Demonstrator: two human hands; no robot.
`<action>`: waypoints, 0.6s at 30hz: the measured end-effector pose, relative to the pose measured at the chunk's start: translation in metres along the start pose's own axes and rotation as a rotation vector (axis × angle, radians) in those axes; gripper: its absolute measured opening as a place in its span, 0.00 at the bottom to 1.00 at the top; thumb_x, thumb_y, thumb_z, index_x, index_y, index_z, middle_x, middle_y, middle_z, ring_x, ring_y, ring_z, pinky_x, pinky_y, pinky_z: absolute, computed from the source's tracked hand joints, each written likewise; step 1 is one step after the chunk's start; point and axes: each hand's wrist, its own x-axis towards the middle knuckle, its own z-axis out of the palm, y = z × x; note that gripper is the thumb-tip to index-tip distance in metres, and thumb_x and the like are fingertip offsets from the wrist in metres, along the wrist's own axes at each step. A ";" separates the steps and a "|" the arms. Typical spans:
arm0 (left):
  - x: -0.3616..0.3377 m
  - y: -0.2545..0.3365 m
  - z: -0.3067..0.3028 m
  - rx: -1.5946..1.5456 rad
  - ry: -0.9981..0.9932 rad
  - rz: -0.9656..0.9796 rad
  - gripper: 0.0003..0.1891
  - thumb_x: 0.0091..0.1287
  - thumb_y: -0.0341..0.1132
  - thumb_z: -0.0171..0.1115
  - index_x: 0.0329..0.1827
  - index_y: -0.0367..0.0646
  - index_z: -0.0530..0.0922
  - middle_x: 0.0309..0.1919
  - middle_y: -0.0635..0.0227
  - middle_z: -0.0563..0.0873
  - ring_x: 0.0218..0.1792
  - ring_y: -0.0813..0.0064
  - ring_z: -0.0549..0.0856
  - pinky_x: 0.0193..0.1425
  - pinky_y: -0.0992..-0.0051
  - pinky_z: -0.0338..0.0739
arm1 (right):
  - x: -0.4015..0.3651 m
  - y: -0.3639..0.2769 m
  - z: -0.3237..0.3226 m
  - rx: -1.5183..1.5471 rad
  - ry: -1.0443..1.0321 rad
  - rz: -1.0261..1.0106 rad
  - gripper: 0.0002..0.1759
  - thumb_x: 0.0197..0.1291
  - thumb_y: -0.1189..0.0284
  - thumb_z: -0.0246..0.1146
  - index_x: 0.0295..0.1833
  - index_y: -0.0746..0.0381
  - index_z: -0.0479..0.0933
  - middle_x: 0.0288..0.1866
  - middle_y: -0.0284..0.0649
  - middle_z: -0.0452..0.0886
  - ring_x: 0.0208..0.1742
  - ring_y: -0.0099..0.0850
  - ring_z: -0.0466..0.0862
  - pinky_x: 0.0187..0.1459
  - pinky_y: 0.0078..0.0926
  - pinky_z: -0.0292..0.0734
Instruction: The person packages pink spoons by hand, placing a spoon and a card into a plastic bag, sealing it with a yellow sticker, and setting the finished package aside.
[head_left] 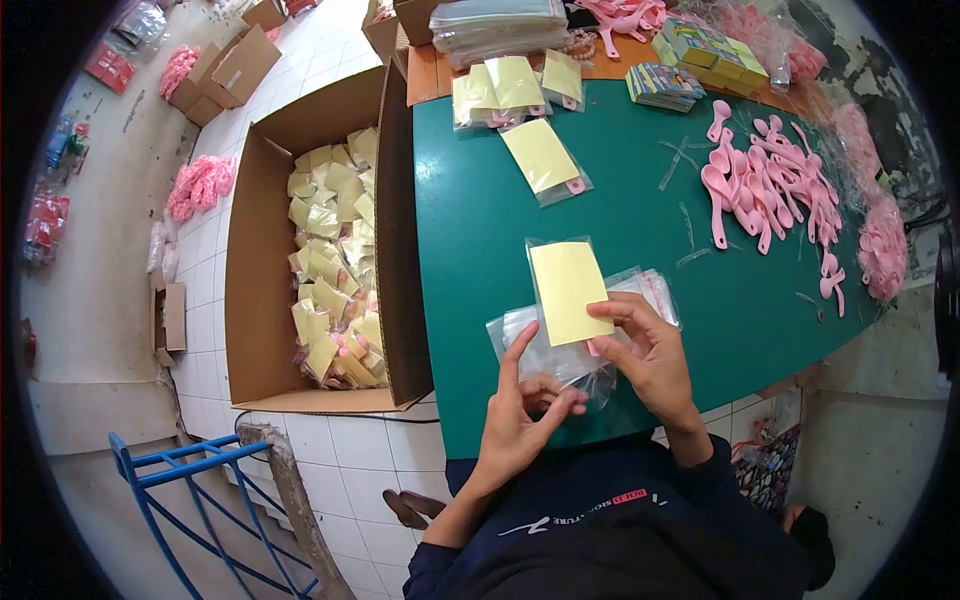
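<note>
My right hand (650, 355) pinches the lower edge of a clear plastic bag with a yellow card (567, 290) inside it. A bit of pink shows under my right fingers. My left hand (520, 415) rests its fingers on a stack of empty clear bags (545, 350) lying on the green table (640, 220) near its front edge. Both hands are close together, just in front of my body.
A heap of pink spoons (770, 185) lies at the right. Filled yellow-card bags (540, 155) sit further back, with coloured card packs (700, 50) behind. An open cardboard box (330, 260) full of filled bags stands left of the table. A blue metal frame (170, 480) is on the floor.
</note>
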 end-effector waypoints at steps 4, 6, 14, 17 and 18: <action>-0.008 0.008 -0.016 0.204 -0.210 -0.025 0.39 0.65 0.21 0.55 0.74 0.45 0.44 0.34 0.59 0.83 0.39 0.71 0.85 0.48 0.73 0.80 | 0.002 0.001 -0.005 0.053 0.043 -0.026 0.18 0.55 0.84 0.62 0.53 0.69 0.74 0.55 0.41 0.70 0.58 0.30 0.73 0.61 0.26 0.69; -0.011 0.008 -0.018 0.234 -0.206 0.025 0.37 0.66 0.21 0.52 0.74 0.45 0.43 0.37 0.57 0.83 0.40 0.70 0.85 0.48 0.72 0.80 | 0.001 0.002 -0.005 0.068 0.035 -0.012 0.18 0.56 0.84 0.62 0.53 0.69 0.74 0.56 0.41 0.70 0.58 0.30 0.73 0.61 0.26 0.69; -0.005 -0.009 -0.012 -0.084 -0.090 -0.077 0.32 0.72 0.24 0.43 0.75 0.47 0.40 0.50 0.50 0.81 0.51 0.64 0.82 0.54 0.68 0.79 | -0.005 -0.003 0.005 -0.765 0.134 -0.302 0.17 0.51 0.80 0.66 0.49 0.62 0.78 0.55 0.43 0.72 0.59 0.41 0.74 0.57 0.33 0.72; -0.006 -0.009 -0.012 -0.058 -0.069 -0.053 0.32 0.72 0.23 0.43 0.75 0.46 0.41 0.49 0.51 0.82 0.49 0.67 0.83 0.53 0.70 0.79 | -0.013 -0.015 0.001 -0.798 -0.107 -0.375 0.15 0.46 0.78 0.69 0.43 0.61 0.78 0.51 0.44 0.72 0.54 0.44 0.74 0.52 0.35 0.72; -0.007 -0.009 -0.013 -0.049 -0.064 -0.054 0.32 0.72 0.23 0.42 0.75 0.45 0.41 0.48 0.51 0.82 0.48 0.69 0.83 0.53 0.72 0.79 | -0.014 -0.015 0.002 -0.804 -0.188 -0.359 0.14 0.47 0.76 0.68 0.42 0.61 0.77 0.49 0.44 0.72 0.54 0.43 0.73 0.51 0.36 0.70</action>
